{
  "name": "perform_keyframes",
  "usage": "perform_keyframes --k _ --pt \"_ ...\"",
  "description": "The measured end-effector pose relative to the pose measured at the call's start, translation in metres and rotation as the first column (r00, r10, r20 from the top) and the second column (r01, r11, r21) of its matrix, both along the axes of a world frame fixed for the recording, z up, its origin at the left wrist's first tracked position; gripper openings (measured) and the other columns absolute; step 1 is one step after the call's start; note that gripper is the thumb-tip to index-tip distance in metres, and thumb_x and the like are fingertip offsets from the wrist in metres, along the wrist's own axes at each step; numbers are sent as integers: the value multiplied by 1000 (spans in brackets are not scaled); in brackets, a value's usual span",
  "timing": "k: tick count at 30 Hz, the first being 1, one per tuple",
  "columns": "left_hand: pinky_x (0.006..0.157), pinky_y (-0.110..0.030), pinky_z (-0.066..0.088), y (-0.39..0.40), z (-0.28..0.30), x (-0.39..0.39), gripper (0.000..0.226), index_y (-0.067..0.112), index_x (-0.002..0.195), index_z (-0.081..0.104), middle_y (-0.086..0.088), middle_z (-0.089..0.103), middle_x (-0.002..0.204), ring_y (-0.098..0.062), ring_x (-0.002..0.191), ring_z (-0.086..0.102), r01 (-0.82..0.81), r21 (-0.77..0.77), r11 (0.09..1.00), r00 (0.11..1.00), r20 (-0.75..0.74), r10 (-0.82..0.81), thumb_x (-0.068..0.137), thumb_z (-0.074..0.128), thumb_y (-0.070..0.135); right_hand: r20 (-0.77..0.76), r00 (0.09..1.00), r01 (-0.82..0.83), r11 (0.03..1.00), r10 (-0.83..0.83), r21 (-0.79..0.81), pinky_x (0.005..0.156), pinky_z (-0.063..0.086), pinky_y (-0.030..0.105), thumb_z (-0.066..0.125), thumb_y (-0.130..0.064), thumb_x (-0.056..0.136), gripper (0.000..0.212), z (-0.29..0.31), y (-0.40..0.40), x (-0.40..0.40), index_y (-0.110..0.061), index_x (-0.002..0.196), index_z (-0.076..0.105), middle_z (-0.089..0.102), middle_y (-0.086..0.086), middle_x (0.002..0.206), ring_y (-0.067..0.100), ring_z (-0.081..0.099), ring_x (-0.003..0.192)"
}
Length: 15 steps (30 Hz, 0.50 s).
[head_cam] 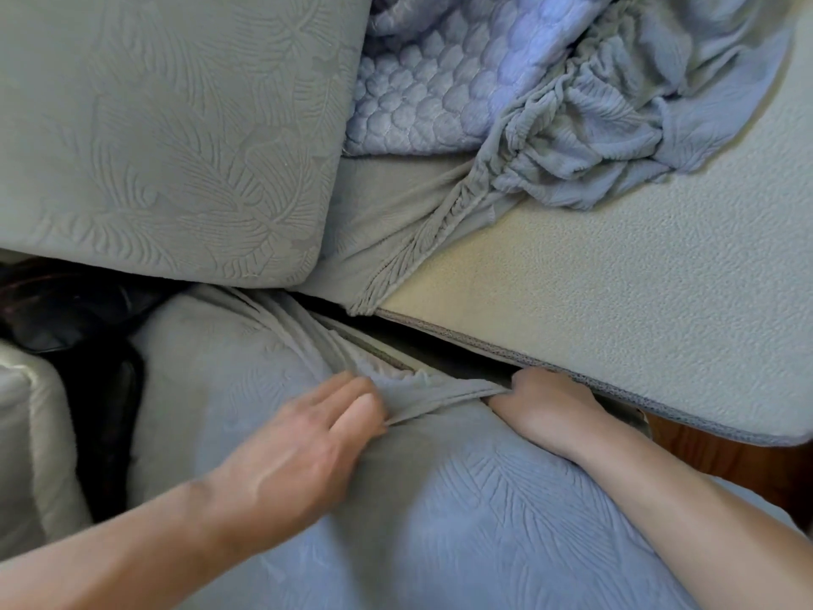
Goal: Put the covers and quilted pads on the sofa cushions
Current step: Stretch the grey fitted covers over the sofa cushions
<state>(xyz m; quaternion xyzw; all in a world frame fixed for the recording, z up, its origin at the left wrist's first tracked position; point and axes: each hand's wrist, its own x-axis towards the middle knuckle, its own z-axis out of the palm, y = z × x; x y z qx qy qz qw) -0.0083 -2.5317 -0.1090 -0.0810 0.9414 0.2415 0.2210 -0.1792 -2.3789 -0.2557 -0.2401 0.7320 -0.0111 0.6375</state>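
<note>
A grey leaf-embossed cover is stretched over the near cushion in front of me. Its loose gathered edge bunches at the cushion's far side. My left hand lies on the cover with its fingers on that bunched edge. My right hand grips the same edge at the gap under a bare cream cushion. A second covered cushion leans at the upper left. A blue quilted pad and a crumpled elastic-edged cover lie at the top.
A dark gap shows the sofa frame at the left. A pale cushion edge sits at the far left. Brown wood shows under the bare cushion at the right.
</note>
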Motion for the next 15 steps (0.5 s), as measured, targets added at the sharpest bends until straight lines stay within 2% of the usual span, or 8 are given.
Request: perform_keyframes --k 3,6,8,9,11,12,13,15 --pt "67 -36 46 -4 2 4 16 15 87 49 5 48 88 -18 75 48 -80 14 997 996 38 80 103 43 17 33 999 41 999 -40 -3 62 40 29 42 -68 72 48 2 1 1 -27 87 63 65 -3 94 19 60 83" --pt "78 -28 47 -22 -14 -28 15 30 96 51 14 46 105 -10 86 53 -145 81 986 969 216 124 105 39 27 14 998 60 998 -60 -13 66 43 28 42 -73 72 56 3 0 1 -27 94 66 67 0 102 22 62 91" --pt "82 -22 50 -43 -29 -42 24 35 116 58 13 49 120 -5 91 58 -289 68 955 874 425 234 103 48 18 -11 999 51 999 -51 -9 75 48 30 44 -78 75 68 4 1 0 -24 106 69 68 3 111 25 63 98" --pt "78 -19 52 -55 -37 -49 30 34 125 59 8 56 122 -4 86 61 -318 30 948 794 555 249 102 52 16 -20 999 47 999 -47 -5 78 49 30 44 -79 76 71 3 1 0 -22 111 69 68 4 115 27 63 100" --pt "63 -22 57 -71 -41 -64 31 33 129 59 -5 70 101 -11 67 68 -303 -24 953 610 763 213 101 55 20 -26 999 40 999 -40 -4 76 47 30 45 -78 78 70 4 1 1 -20 110 69 69 5 115 27 63 100" --pt "59 -27 58 -76 -41 -69 28 33 125 60 -8 71 89 -17 63 69 -199 -30 979 569 810 140 102 53 19 -25 999 31 999 -31 -9 73 46 30 45 -78 79 68 5 1 0 -20 106 69 68 5 113 27 62 99" --pt "62 -30 59 -81 -41 -75 25 28 118 62 -7 70 85 -21 69 69 -13 -41 999 575 817 41 100 51 14 -24 999 22 1000 -22 -15 71 44 30 44 -78 81 65 4 1 0 -21 102 68 68 5 112 26 62 98" --pt "68 -30 52 -86 -44 -79 22 21 102 63 1 62 90 -19 82 63 342 -155 927 645 756 -112 94 49 7 -31 999 18 1000 -19 -26 71 44 30 42 -77 84 63 4 1 0 -22 102 66 68 4 112 26 61 98"
